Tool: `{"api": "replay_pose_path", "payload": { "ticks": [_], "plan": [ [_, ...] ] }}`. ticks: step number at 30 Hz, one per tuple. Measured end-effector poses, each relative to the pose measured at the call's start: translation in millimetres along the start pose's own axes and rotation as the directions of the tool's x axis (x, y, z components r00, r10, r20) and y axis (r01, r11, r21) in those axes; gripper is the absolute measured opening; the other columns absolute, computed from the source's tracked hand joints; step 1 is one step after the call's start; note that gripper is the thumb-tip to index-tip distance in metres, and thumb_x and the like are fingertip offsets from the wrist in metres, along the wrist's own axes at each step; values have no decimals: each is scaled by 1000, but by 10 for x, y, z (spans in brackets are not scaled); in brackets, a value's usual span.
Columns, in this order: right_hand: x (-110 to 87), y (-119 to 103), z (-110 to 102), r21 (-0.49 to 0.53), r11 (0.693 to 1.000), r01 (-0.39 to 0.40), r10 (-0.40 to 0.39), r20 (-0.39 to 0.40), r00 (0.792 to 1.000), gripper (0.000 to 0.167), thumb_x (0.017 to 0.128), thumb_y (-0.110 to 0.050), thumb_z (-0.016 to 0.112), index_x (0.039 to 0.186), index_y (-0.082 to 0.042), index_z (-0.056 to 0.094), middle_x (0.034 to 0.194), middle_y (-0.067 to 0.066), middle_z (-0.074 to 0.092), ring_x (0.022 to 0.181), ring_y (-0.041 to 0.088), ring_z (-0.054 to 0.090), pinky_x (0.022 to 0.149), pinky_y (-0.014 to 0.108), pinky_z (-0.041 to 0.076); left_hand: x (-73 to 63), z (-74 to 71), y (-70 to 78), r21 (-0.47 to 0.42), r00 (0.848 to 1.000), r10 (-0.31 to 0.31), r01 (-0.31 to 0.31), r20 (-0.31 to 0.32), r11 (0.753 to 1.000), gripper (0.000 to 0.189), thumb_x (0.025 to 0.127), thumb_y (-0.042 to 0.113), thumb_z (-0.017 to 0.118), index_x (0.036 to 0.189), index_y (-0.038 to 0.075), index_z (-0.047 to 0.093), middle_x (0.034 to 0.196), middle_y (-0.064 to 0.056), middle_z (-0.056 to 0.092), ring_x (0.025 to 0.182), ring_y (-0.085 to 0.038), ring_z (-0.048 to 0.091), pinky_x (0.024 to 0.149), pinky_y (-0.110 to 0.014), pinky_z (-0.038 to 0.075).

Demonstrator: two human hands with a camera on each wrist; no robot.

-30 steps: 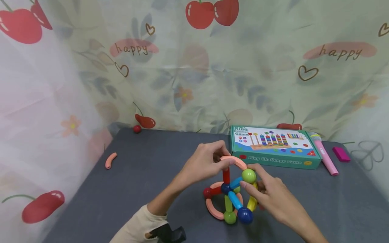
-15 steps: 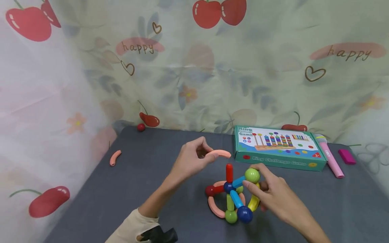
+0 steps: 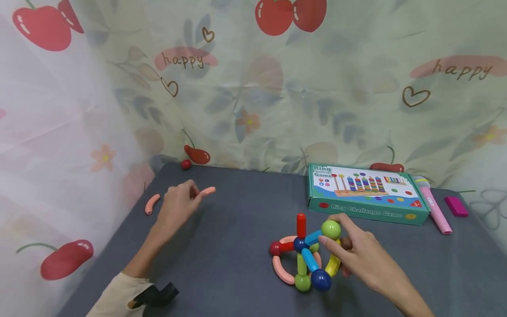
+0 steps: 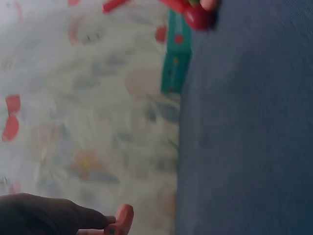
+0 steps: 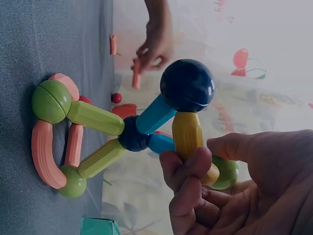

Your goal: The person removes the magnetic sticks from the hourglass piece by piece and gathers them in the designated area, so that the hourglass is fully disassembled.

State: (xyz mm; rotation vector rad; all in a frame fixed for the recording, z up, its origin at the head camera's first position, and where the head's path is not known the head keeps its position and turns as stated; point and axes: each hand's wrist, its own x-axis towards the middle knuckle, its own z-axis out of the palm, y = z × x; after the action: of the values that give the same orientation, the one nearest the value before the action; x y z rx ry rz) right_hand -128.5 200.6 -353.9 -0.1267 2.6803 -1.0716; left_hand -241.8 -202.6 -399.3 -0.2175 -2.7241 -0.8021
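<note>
So the ball-and-rod model (image 3: 300, 243) sits on the dark tabletop (image 3: 237, 264), and everything else is easiest to place from there. Left hand (image 3: 178, 202) is well off to the model's left and a bit further back, up off the tabletop, pinching a pink curved rod (image 3: 207, 191) between thumb and fingers. The rod pokes out past the fingertips on the side facing the model, well apart from it. Right hand (image 3: 362, 255) is on the model's right side, gripping it, fingers curled at the yellow curved rod (image 3: 333, 265) and the lime green ball (image 3: 330, 229) up top; can't tell exactly where every fingertip lands. The model itself has 2 navy balls, 1 of them the hub with a red rod (image 3: 301, 226) standing upright on it, plus 2 blue rods and a ring of pink pieces at the bottom. Further left of the model, past the left hand, there's 1 loose pink rod (image 3: 152, 204), and a small red ball (image 3: 186, 164) far back-left. Behind the model to the right: the Ring Challenge Game box (image 3: 368, 207), then a pink toy microphone (image 3: 433, 207) and a magenta block (image 3: 456, 206).
</note>
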Motion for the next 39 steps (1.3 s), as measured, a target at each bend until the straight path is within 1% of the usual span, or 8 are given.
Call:
{"api": "replay_pose_path", "payload": {
  "ticks": [6, 11, 15, 17, 20, 25, 32, 39],
  "plan": [
    [-4, 4, -4, 7, 1000, 23, -23, 4, 1000, 55, 102, -45, 64, 143, -17, 42, 65, 3, 64, 54, 18, 60, 57, 28, 48, -5, -148, -581, 148, 992, -6, 24, -123, 989, 25, 97, 3, 67, 73, -1, 59, 58, -10, 51, 50, -20, 43, 51, -31, 33],
    [-5, 8, -4, 15, 999, 34, -34, 11, 999, 53, 103, -45, 64, 142, -17, 42, 65, 2, 65, 53, 18, 60, 56, 28, 48, -35, -132, -885, 275, 964, 128, -60, -234, 960, 30, 88, -6, 69, 63, -2, 53, 51, -15, 49, 44, -31, 48, 45, -44, 39],
    [-1, 7, -4, 19, 999, 49, -49, 15, 999, 52, 103, -45, 63, 142, -17, 43, 64, 1, 64, 52, 18, 60, 56, 28, 48, -60, -59, -1012, 434, 932, 245, -109, -269, 894, 35, 82, -8, 68, 55, 1, 47, 45, -14, 42, 40, -32, 47, 40, -43, 37],
    [-1, 4, -4, 20, 998, 52, -53, 16, 998, 52, 103, -45, 63, 143, -18, 43, 65, 1, 64, 52, 18, 60, 56, 28, 48, -62, -36, -1042, 472, 938, 229, -84, -260, 878, 37, 83, -9, 63, 52, 2, 46, 44, -10, 39, 40, -24, 43, 39, -37, 31],
    [-2, 1, -8, 18, 999, 48, -49, 15, 999, 53, 103, -45, 63, 144, -17, 43, 65, 0, 64, 52, 18, 61, 56, 28, 49, -49, -16, -1075, 496, 939, 198, -36, -279, 867, 39, 88, -2, 68, 53, 0, 49, 46, -14, 43, 40, -30, 46, 38, -40, 34],
    [-3, 1, -16, 17, 999, 39, -40, 18, 999, 55, 103, -44, 63, 145, -17, 42, 65, 0, 64, 53, 18, 61, 56, 29, 49, -22, -20, -1173, 550, 917, 224, -6, -329, 835, 43, 81, 19, 87, 72, -9, 56, 61, -29, 53, 53, -47, 54, 45, -53, 44],
    [-5, 2, -29, 6, 1000, 22, -22, 18, 1000, 56, 103, -45, 64, 145, -15, 41, 66, 1, 64, 54, 19, 61, 56, 29, 50, 15, -69, -1258, 387, 978, 71, 11, -195, 922, 37, 88, 12, 81, 75, -14, 57, 65, -31, 55, 55, -47, 58, 54, -59, 51],
    [-9, 7, -33, 18, 998, 56, -56, 21, 998, 54, 102, -43, 66, 143, -16, 42, 65, 0, 64, 54, 18, 61, 57, 28, 49, 24, -92, -1213, 387, 988, 17, 43, -151, 921, 40, 87, 17, 81, 82, -15, 58, 74, -37, 58, 66, -56, 61, 62, -65, 52]
  ]
}}
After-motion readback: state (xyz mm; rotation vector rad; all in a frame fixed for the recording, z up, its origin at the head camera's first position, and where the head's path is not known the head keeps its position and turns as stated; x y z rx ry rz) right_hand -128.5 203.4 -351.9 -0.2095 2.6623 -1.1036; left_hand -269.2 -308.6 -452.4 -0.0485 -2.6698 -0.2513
